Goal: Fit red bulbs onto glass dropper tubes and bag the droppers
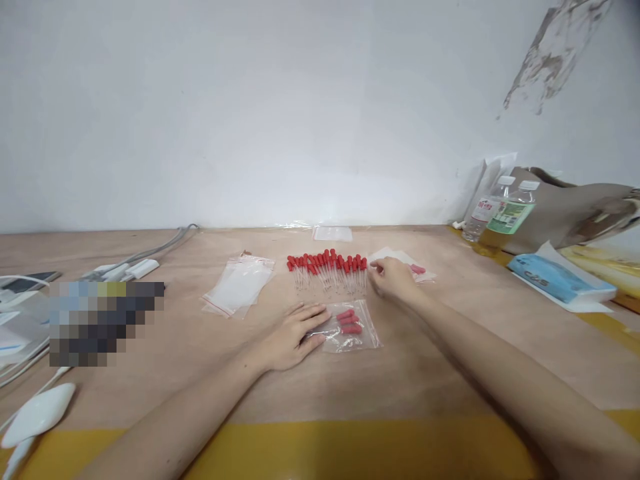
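My left hand (293, 337) lies with its fingers stretched out on the left part of a clear zip bag (369, 333) holding several red rubber bulbs (351, 329). Behind the bag, several glass droppers (327, 270) with red rubber bulbs lie in a row, bulbs toward the wall. At the right end of this row is my right hand (393, 280), its fingers curled and thumb close to the forefinger. Whatever may be between those fingertips is hidden or too small to make out. Partly behind that hand lies another clear bag (427, 277) with a pinkish-red bulb.
A stack of zip bags (239, 283) lies left of the droppers, and a single bag (333, 233) near the wall. Bottles (510, 217) and a blue tissue pack (560, 277) stand at right. Cables and white chargers (140, 269) occupy the left.
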{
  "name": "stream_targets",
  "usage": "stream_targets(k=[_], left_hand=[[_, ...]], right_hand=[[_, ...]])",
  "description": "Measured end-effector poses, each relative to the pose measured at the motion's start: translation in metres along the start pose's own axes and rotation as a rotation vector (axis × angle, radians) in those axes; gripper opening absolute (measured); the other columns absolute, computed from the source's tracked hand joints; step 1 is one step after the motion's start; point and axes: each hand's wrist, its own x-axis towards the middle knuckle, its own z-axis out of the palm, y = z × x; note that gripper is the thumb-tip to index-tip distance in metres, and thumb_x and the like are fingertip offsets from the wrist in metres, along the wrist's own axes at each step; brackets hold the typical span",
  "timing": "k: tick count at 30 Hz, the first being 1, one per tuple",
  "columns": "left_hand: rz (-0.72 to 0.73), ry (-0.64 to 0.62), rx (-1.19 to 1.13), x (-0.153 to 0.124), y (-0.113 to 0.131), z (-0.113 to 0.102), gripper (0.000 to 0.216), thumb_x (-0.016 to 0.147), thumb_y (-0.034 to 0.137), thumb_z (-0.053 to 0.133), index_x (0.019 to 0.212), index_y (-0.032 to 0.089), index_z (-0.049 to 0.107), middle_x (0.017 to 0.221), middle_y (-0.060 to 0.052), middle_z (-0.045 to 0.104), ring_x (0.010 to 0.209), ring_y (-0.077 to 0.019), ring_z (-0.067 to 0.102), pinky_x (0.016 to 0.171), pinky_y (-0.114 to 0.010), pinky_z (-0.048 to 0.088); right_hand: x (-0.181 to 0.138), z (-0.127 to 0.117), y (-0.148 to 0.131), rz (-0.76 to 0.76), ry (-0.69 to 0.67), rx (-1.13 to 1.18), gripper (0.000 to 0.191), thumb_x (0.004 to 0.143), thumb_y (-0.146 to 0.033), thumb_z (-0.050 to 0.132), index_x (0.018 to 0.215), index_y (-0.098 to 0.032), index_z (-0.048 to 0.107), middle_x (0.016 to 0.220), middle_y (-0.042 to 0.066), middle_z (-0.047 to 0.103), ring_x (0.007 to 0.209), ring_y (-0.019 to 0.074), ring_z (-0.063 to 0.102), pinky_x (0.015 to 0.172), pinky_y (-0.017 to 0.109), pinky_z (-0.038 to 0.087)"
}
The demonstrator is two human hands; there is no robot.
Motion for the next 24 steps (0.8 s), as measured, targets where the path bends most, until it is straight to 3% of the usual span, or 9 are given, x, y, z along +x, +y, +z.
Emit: stream_targets(k=[5,9,12,16,21,24], left_hand=[[0.003,-0.004,0.005,0.0,0.0,-0.001,0.046,0.089,0.042,0.032,0.133,0.028,0.031,0.138,-0.003,0.033,0.127,-0.0191,0.029,0.106,-0.041,0.021],[-0.001,-0.014,0.012,-0.001,0.001,-0.001,0.046,0.089,0.042,0.032,0.132,0.027,0.031,0.138,-0.003,0.033,0.127,-0.0185,0.028,0.106,-0.041,0.02],[0.003,-0.014,0.012,-0.001,0.001,-0.001,0.046,0.089,0.042,0.032,0.132,0.027,0.032,0.138,-0.004,0.034,0.127,-0.0187,0.028,0.106,-0.042,0.02],[-0.004,-0.016,0.004,-0.001,0.001,-0.001,0.046,0.089,0.042,0.032,0.132,0.027,0.032,0.138,-0.004,0.034,0.127,-0.0187,0.028,0.106,-0.042,0.02],[-0.006,-0.009,-0.002,-0.001,0.001,-0.001,0.046,0.089,0.042,0.032,0.132,0.027,0.033,0.137,-0.004,0.034,0.127,-0.0187,0.029,0.106,-0.042,0.021],[-0.001,0.003,-0.013,-0.001,0.0,0.0,0.045,0.089,0.042,0.033,0.132,0.028,0.033,0.137,-0.003,0.035,0.127,-0.0191,0.029,0.106,-0.042,0.021]], right_hand=[[0.031,0.014,-0.016,0.157,-0.067,-0.15,0.035,0.085,-0.035,0.034,0.098,-0.019,0.062,0.105,0.014,0.055,0.096,0.0279,0.051,0.08,0.044,0.032],[0.038,0.023,-0.021,0.203,-0.06,-0.105,0.029,0.082,-0.031,0.04,0.092,-0.018,0.063,0.106,0.014,0.053,0.098,0.0288,0.049,0.081,0.046,0.031],[0.04,0.022,-0.021,0.251,0.001,0.062,0.02,0.078,-0.025,0.046,0.086,-0.016,0.062,0.104,0.014,0.056,0.099,0.0281,0.05,0.082,0.043,0.033],[0.034,0.006,-0.013,0.24,0.039,0.212,0.02,0.08,-0.023,0.041,0.095,-0.015,0.051,0.089,0.01,0.062,0.084,0.0193,0.057,0.071,0.03,0.041],[-0.004,-0.012,0.004,0.256,0.174,0.877,0.018,0.079,-0.035,0.044,0.09,-0.021,0.039,0.061,-0.003,0.057,0.045,0.0102,0.05,0.046,0.022,0.039],[-0.033,-0.013,0.008,0.286,0.155,1.144,0.028,0.072,-0.043,0.054,0.08,-0.021,0.039,0.057,-0.005,0.055,0.041,0.0075,0.046,0.042,0.02,0.035]])
